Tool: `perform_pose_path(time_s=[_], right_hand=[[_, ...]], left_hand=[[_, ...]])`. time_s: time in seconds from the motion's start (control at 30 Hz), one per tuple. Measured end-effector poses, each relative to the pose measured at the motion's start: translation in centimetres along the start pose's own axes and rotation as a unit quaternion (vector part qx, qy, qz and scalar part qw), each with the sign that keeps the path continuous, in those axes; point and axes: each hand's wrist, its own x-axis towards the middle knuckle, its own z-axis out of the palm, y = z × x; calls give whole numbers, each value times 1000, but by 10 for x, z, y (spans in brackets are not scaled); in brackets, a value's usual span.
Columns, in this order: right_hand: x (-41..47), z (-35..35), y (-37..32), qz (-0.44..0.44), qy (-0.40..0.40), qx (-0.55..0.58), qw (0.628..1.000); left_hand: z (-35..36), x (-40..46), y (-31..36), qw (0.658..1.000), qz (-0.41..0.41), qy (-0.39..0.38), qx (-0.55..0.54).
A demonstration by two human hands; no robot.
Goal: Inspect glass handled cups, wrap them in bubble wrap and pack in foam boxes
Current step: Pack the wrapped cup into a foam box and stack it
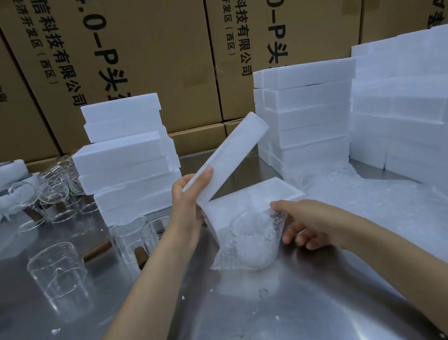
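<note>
glass cups (59, 275), bare and unwrapped, wait on the steel table (267, 322) at left, so plenty is left. left hand (185, 201) grips a foam lid (226, 155), lifted and tilted over the open foam box (252, 197). right hand (307, 221) holds the bubble-wrapped cup (253, 242) just before the box, not yet inside. cartons (143, 51) behind read "4.0-p" and "科技有限公司".

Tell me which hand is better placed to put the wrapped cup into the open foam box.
Probably the right hand: it already grips the wrapped cup beside the foam box. The left hand holds the lid.
</note>
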Motion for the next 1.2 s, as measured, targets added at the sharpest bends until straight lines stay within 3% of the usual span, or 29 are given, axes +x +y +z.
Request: perform_pose_path(time_s=[0.27, 0.53, 0.73, 0.93, 1.1, 1.2], right_hand=[[-6, -5, -8, -50, -62, 144, 986], [1, -22, -30, -102, 31, 275, 955], [23, -6, -50, -108, 75, 189, 973], [38, 9, -56, -79, 31, 103, 991], [43, 13, -58, -60, 65, -36, 995], [47, 12, -57, -67, 135, -224, 963]], left_hand=[[2, 1, 1, 998, -2, 31, -51], [2, 6, 1, 995, -12, 57, -83], [3, 6, 1, 992, -8, 65, -104], [4, 6, 2, 992, -11, 66, -108], [4, 6, 1, 993, -17, 64, -94], [4, 6, 1, 994, -16, 63, -90]])
